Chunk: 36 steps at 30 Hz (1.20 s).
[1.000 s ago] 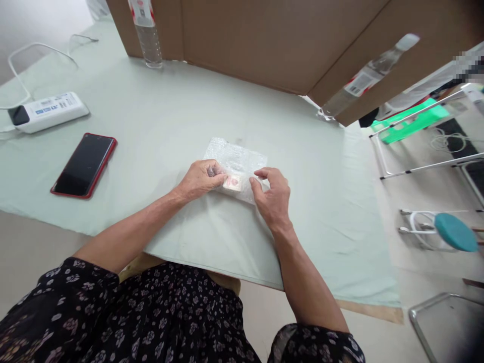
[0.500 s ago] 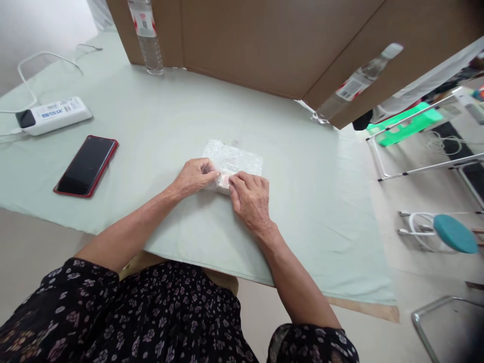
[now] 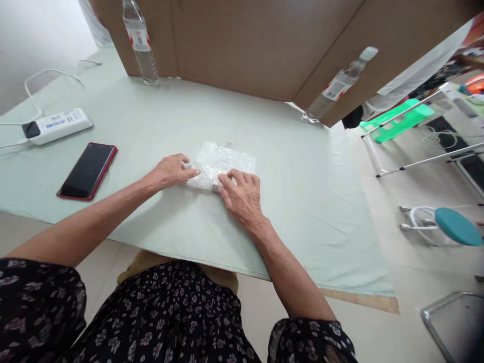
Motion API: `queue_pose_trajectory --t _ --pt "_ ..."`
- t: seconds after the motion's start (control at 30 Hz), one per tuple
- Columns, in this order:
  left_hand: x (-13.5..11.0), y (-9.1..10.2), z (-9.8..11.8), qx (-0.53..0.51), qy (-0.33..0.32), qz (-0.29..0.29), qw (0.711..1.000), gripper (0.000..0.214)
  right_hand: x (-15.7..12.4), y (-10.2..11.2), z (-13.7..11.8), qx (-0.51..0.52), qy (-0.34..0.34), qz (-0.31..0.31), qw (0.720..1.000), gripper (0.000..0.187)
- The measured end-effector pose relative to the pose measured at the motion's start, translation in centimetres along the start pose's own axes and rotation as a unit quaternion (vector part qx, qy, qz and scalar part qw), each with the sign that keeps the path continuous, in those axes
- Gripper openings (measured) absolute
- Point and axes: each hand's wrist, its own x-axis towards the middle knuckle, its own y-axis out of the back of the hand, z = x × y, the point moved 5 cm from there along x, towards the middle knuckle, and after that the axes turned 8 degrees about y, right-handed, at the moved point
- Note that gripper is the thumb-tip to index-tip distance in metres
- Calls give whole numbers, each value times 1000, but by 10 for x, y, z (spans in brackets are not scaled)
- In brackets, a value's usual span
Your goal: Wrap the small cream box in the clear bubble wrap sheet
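The left hand (image 3: pixel 174 170) stretches inward, thumb and forefinger parted, at the left side of a clear, rumpled sheet of bubble wrap (image 3: pixel 227 157). The right hand (image 3: pixel 242 196), palm down, bends its fingers over the near side; whether they pinch cannot be told. The wrap lies back from the near edge of the pale-green cloth-covered table (image 3: pixel 295 212).
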Motion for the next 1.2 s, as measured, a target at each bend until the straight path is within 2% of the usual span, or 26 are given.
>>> queue_pose_trajectory --t 0.17,0.33,0.53,0.73,0.83,0.97,1.07,1.2 --pt "14 -7 5 -56 53 -102 992 37 0 -1 -2 -25 11 5 1000 31" --pt "16 -21 15 -88 54 -159 982 41 0 -2 -3 -24 7 -6 1000 33" --pt "5 -25 23 -157 53 -144 976 26 0 -2 -3 -9 5 -11 1000 34" --pt "-2 -33 24 -244 98 -172 949 22 1 -2 -4 -30 5 -19 999 34" --pt "-5 -34 30 -268 103 -150 946 18 2 0 -5 -45 5 -20 999 33" --pt "-10 -34 41 -289 95 -117 945 25 2 1 -6 -58 7 -17 998 33" --pt "-12 -40 49 -322 93 -134 933 20 2 1 -6 -55 5 -21 998 33" --pt "-13 -48 52 -369 86 -192 905 12 2 0 -7 -53 2 -22 998 36"
